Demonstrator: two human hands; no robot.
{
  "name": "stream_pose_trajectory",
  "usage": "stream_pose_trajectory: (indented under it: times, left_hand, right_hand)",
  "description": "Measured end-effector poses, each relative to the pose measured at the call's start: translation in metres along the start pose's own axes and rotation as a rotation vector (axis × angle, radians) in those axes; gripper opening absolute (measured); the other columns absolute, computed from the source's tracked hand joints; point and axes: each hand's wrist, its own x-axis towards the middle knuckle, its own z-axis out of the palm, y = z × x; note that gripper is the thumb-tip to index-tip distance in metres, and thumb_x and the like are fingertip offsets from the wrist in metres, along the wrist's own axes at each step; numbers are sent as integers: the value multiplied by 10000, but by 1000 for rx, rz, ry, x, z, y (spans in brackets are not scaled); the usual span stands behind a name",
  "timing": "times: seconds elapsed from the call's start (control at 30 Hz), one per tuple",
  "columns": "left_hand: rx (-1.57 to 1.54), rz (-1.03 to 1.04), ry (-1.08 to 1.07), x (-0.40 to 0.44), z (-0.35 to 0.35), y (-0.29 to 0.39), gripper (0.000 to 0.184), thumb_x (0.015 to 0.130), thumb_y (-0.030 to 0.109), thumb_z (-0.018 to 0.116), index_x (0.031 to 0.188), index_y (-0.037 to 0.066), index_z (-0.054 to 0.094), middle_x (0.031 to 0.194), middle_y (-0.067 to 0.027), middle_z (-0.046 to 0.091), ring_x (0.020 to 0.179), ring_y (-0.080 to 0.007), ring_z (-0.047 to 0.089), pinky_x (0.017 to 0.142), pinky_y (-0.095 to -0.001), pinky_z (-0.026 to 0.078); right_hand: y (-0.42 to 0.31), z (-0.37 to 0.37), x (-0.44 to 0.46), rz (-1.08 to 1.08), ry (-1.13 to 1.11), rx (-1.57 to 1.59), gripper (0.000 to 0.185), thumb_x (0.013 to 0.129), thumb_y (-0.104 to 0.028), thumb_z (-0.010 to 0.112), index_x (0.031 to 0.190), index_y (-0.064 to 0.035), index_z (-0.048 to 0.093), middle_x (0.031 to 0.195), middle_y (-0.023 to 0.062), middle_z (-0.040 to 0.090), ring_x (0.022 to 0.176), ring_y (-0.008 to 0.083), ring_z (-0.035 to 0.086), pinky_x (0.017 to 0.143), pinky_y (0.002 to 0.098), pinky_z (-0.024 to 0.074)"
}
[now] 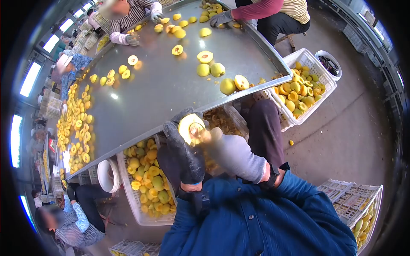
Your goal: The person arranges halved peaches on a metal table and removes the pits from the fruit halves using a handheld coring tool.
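My left hand, in a dark glove, is closed around a halved yellow peach just over the near edge of the metal table. The peach's cut face is turned toward my right hand. My right hand, in a pale grey glove, has its fingers drawn together at the centre of that cut face. A thin curved edge shows there, but blur hides what the right fingers hold. On the table ahead lie a whole peach and a peach half.
The metal table carries several scattered peach halves. Crates of peaches stand below left and at the right. A crate of scraps sits beneath my hands. A white bucket is at left. Co-workers sit around the table.
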Motion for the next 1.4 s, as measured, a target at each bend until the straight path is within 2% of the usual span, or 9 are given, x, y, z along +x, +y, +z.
stream_pose_trajectory:
  times: [0.2,0.33,0.5,0.6,0.73,0.87,1.07,1.3,1.4]
  left_hand:
    - [224,-23,71,0,-2,0,572,1029,492,295,1174,0,549,980,-106,621,880,-188,604,838,-310,503]
    - [381,135,145,1,-1,-3,532,1028,453,325,1127,-6,572,984,-114,635,849,-192,617,786,-315,520]
    - [167,105,190,2,12,1,530,1016,441,370,1106,-37,581,968,-151,644,782,-232,632,767,-350,540]
    - [147,47,139,-1,14,5,572,1024,475,317,1171,-16,570,1015,-114,635,899,-191,615,829,-310,493]
    - [233,160,182,5,13,-3,547,1019,463,343,1144,-19,569,1022,-123,630,903,-204,613,811,-323,502]
    - [87,62,115,4,11,-1,588,1019,505,296,1185,0,546,1084,-135,592,1004,-257,596,910,-417,513]
    - [-50,68,70,-3,19,2,634,1015,544,225,1259,30,505,1162,-119,553,1094,-249,540,988,-409,451]
    - [61,130,72,-4,24,5,607,1020,523,260,1232,12,509,1144,-147,561,1052,-265,562,935,-411,485]
    - [141,168,107,0,25,5,600,1019,506,298,1173,-23,534,1021,-161,625,891,-250,622,830,-388,525]
  right_hand:
    - [-6,-8,-8,-27,-15,60,271,853,-225,624,937,-22,465,650,174,607,615,383,629,517,480,473]
    - [1,-1,-8,-74,-5,132,290,850,-215,628,957,-2,465,659,190,608,624,397,625,532,481,480]
    - [-3,-7,0,25,-103,137,275,849,-196,624,963,3,471,712,223,613,681,406,630,576,483,491]
    - [-2,-14,-1,21,-129,240,259,849,-185,618,963,-8,468,732,229,617,706,415,629,594,484,491]
    - [6,-6,-1,-39,-45,204,312,835,-231,668,979,-39,469,668,211,592,655,420,615,554,489,474]
    - [10,-1,-4,-107,9,298,320,829,-218,671,994,-45,459,684,222,587,665,420,612,559,487,472]
    - [11,6,-3,-138,117,302,322,823,-220,670,986,-41,458,665,204,584,636,417,606,547,496,468]
    - [4,-2,-7,-83,95,244,331,808,-205,673,994,-39,456,641,204,577,628,414,608,541,501,469]
    - [4,-4,-9,-67,77,258,332,806,-205,675,998,-41,461,647,207,578,634,415,608,548,501,469]
